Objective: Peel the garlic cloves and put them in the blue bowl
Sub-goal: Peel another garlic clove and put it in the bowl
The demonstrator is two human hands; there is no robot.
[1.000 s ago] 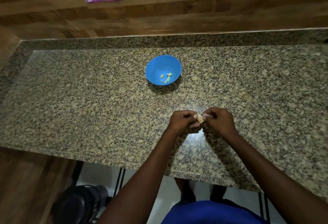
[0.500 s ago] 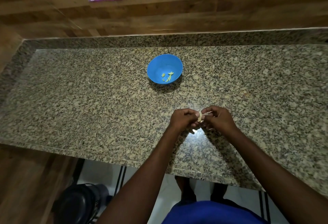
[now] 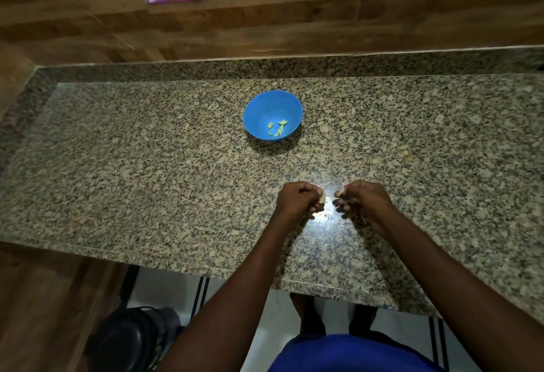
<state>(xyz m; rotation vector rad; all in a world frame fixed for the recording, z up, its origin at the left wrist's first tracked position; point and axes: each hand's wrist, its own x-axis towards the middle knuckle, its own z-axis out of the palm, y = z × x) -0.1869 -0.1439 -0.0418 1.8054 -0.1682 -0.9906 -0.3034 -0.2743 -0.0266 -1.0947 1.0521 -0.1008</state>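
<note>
Left hand (image 3: 297, 201) pinches a small, light, probably slippery garlic clove (image 3: 321, 197); right hand (image 3: 362, 199) pinches papery, fragile skin (image 3: 339, 193), short of the blue bowl (image 3: 272, 114).

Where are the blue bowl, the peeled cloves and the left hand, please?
blue bowl (image 3: 259, 106): head view, bare inner wall.
peeled cloves (image 3: 278, 129): head view, middle of the pile.
left hand (image 3: 297, 199): head view, knuckles.
</note>
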